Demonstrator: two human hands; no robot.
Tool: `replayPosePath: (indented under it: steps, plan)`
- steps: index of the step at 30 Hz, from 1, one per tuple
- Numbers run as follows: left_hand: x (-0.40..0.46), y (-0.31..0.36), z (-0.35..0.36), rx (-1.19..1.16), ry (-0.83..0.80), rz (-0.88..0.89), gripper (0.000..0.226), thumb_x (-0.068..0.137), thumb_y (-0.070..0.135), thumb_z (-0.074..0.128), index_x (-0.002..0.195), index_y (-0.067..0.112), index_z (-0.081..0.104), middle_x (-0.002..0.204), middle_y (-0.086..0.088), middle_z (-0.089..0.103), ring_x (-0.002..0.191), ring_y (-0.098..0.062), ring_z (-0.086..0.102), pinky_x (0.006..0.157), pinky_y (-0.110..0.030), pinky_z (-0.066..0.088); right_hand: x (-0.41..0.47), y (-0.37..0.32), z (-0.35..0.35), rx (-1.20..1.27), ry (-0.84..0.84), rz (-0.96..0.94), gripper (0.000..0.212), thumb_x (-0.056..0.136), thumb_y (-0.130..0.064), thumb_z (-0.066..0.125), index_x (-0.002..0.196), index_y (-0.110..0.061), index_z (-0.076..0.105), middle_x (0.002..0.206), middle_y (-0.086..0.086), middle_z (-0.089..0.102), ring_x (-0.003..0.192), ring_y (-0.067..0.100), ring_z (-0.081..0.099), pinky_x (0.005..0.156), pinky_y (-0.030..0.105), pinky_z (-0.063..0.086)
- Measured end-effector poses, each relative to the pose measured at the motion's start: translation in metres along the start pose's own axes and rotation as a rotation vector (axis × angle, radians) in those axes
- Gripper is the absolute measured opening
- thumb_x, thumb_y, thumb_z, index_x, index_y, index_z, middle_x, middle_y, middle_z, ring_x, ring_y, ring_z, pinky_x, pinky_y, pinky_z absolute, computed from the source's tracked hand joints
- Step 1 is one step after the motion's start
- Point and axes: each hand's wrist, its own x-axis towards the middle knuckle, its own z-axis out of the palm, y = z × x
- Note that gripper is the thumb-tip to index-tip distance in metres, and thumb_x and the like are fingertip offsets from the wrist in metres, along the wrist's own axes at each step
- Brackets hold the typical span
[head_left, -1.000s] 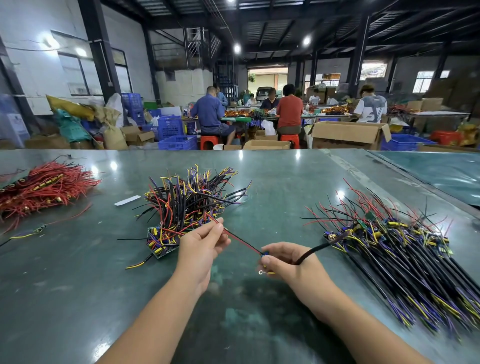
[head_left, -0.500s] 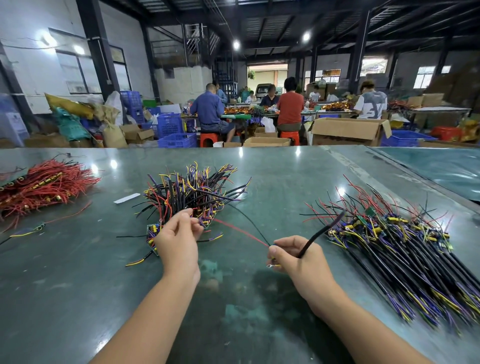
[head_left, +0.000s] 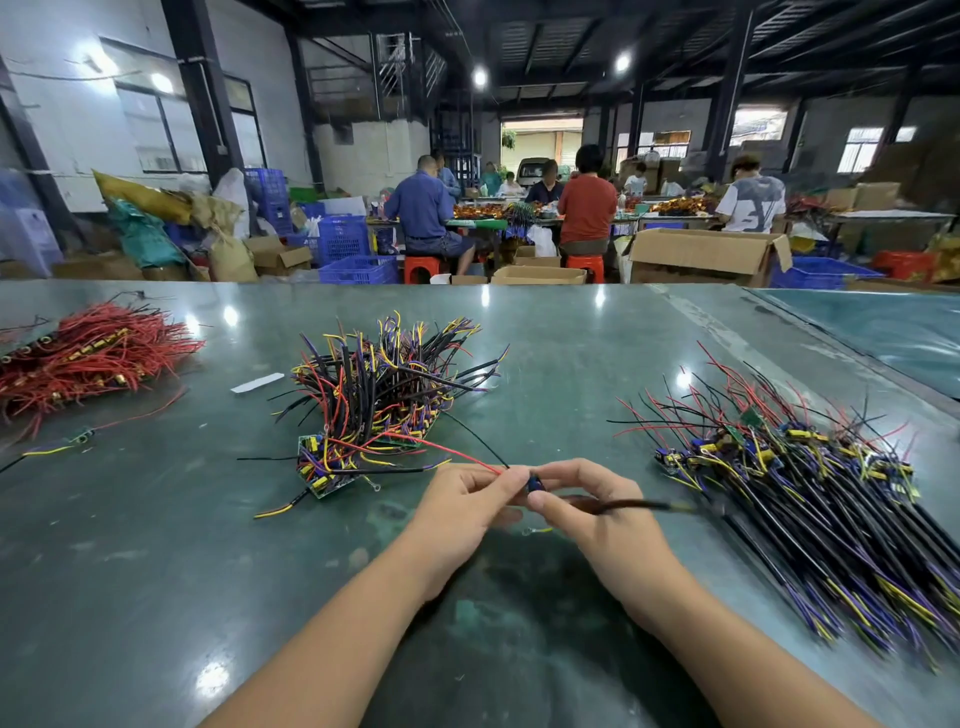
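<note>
Fingers of left hand (head_left: 462, 512), right hand (head_left: 602, 514) pinching wired module (head_left: 534, 486), bare table (head_left: 249, 597) around, wire pile (head_left: 831, 509) rightward

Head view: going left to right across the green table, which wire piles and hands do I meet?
From the left: red wire pile → mixed wire pile → left hand → wired part pinched by both hands → right hand → black wire pile.
</note>
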Motion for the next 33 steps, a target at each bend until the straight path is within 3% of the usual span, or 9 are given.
replayPosePath:
  steps: [2,6,10,14,17,20,23,26,33]
  plan:
    - [0.001,0.001,-0.001,0.0,0.057,0.017,0.02,0.092,0.013,0.057,0.082,0.008,0.074,0.081,-0.011,0.07,0.078,-0.018,0.061,0.083,-0.035,0.053,0.001,0.001,0.0,-0.034,-0.014,0.0,0.017,0.079,0.006,0.069,0.093,-0.003,0.068,0.09,0.01,0.073,0.077,0.01,0.066,0.07,0.019,0.051]
    - [0.002,0.002,-0.003,-0.005,0.087,0.017,0.024,0.09,0.012,0.061,0.071,0.011,0.075,0.066,-0.003,0.067,0.06,-0.009,0.059,0.06,-0.019,0.052,-0.001,-0.002,-0.002,0.011,-0.045,0.009,0.015,0.079,0.01,0.066,0.09,0.0,0.069,0.085,0.006,0.074,0.075,0.006,0.067,0.068,0.014,0.049]
    - [0.004,0.004,-0.008,-0.241,0.084,-0.082,0.032,0.089,0.012,0.059,0.061,0.011,0.075,0.064,-0.003,0.07,0.056,-0.006,0.064,0.054,-0.017,0.052,-0.001,-0.008,0.0,0.033,-0.021,-0.001,0.013,0.079,0.003,0.07,0.081,-0.009,0.071,0.071,-0.004,0.072,0.066,0.001,0.063,0.064,0.011,0.046]
    - [0.003,0.005,-0.003,-0.359,0.15,-0.044,0.032,0.089,0.007,0.059,0.06,0.009,0.073,0.065,-0.006,0.07,0.056,-0.008,0.065,0.054,-0.018,0.053,-0.001,-0.009,-0.001,0.025,0.052,0.023,0.004,0.082,-0.007,0.07,0.078,-0.009,0.07,0.06,0.0,0.065,0.054,0.006,0.053,0.052,0.014,0.04]
    - [0.003,0.006,0.0,-0.432,0.177,-0.038,0.016,0.092,0.004,0.055,0.088,0.008,0.07,0.07,-0.006,0.067,0.058,-0.01,0.064,0.056,-0.021,0.055,0.0,-0.008,-0.004,0.127,0.12,0.067,0.006,0.084,-0.004,0.067,0.079,-0.008,0.069,0.06,0.0,0.061,0.05,0.01,0.05,0.047,0.018,0.039]
    - [0.002,0.005,-0.004,-0.457,0.049,-0.072,0.02,0.087,0.014,0.06,0.107,0.012,0.064,0.069,-0.001,0.067,0.059,-0.01,0.063,0.059,-0.023,0.056,0.001,-0.006,-0.004,0.179,0.176,0.106,0.01,0.084,-0.002,0.066,0.076,-0.009,0.069,0.063,0.004,0.06,0.048,0.012,0.049,0.046,0.02,0.04]
    - [0.0,0.004,-0.002,-0.347,-0.021,-0.057,0.025,0.073,0.021,0.068,0.095,0.01,0.071,0.072,-0.001,0.068,0.064,-0.008,0.063,0.063,-0.021,0.055,0.001,-0.005,-0.006,0.176,0.191,0.099,0.011,0.084,-0.006,0.066,0.077,-0.012,0.07,0.066,0.004,0.063,0.053,0.011,0.05,0.05,0.021,0.039]
    - [0.002,0.004,-0.002,-0.347,0.076,-0.019,0.009,0.084,0.01,0.063,0.084,0.007,0.072,0.068,-0.004,0.068,0.062,-0.008,0.064,0.061,-0.02,0.055,0.002,-0.006,-0.007,0.215,0.159,0.108,0.01,0.086,-0.013,0.064,0.082,-0.012,0.073,0.071,0.002,0.064,0.058,0.006,0.048,0.055,0.018,0.038]
    - [0.003,0.005,-0.001,-0.312,0.163,0.093,0.016,0.091,0.004,0.056,0.086,0.009,0.071,0.071,-0.006,0.063,0.06,-0.008,0.061,0.059,-0.02,0.054,0.001,-0.015,-0.01,0.562,0.035,0.224,0.025,0.088,0.008,0.048,0.084,-0.004,0.07,0.072,0.013,0.067,0.058,0.015,0.063,0.058,0.021,0.055]
